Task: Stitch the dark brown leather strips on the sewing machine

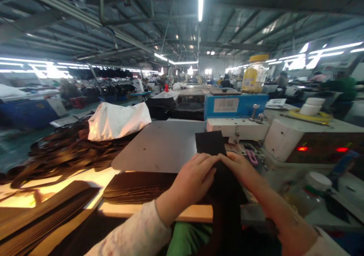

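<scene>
A black fabric strip (211,142) runs from the metal plate's right edge down toward my lap. Its squared far end lies flat just in front of a white-and-blue machine head (237,127). My left hand (191,180) grips the strip's left side, fingers bent over it. From the right, my right hand (238,167) closes on the same strip, and the fingertips of both hands meet at its middle. Most of my thumbs are hidden. A stack of dark fabric pieces (139,188) lies left of my left wrist, below the smooth metal plate (165,144).
Brown straps (68,146) pile up at left beside a white cloth (119,120). Folded brown strips (51,214) lie front left. At right stand a control box (313,142) with red lights, a clear jar (309,195) and a yellow-lidded jar (254,74). Pink snips (251,155) lie by the machine.
</scene>
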A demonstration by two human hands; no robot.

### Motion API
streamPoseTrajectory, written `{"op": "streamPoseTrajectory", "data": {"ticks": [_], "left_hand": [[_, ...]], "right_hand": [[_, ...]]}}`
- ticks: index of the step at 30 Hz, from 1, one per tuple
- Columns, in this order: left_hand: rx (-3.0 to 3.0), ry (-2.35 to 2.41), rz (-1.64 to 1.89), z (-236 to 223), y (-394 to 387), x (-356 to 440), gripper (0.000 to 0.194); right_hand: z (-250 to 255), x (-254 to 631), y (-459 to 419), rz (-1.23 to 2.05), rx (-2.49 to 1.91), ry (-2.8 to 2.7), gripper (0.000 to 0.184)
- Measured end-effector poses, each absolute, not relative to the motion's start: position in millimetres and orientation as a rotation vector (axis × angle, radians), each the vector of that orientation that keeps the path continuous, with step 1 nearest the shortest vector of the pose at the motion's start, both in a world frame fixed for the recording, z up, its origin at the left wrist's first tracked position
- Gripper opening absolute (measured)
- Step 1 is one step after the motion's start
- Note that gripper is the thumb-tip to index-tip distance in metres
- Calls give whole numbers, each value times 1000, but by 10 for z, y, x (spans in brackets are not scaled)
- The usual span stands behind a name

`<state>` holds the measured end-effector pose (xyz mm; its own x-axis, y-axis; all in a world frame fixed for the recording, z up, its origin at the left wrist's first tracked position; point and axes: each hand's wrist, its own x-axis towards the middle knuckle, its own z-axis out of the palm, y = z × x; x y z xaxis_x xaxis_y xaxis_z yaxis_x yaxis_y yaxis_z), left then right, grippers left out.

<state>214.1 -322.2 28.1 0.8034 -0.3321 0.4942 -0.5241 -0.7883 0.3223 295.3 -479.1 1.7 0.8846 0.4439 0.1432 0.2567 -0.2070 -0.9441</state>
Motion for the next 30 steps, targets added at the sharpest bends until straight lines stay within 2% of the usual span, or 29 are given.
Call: {"op": "streamPoseTrajectory", "data": {"ticks": [3,8,13,18,30], "left_hand": [[2669,-589,582,112,-3121,2474,30],[2805,-557,480,-197,-3067,2797,32],[2793,-584,503,-208,-3111,2863,29],[2800,-625,502,-206,-3122,2921,26],[2807,-593,518,-226,-3129,3023,25]], "right_hand": [[-72,3175,-4847,387,-1979,-568,31],[-222,3398,-4842,134,-2248,-577,24],[-175,3423,-4743,-46,-2430,-497,32],[-105,3420,-4624,-185,-2592,-555,31],[-64,3484,-4532,-279,-2838,-717,32]]}}
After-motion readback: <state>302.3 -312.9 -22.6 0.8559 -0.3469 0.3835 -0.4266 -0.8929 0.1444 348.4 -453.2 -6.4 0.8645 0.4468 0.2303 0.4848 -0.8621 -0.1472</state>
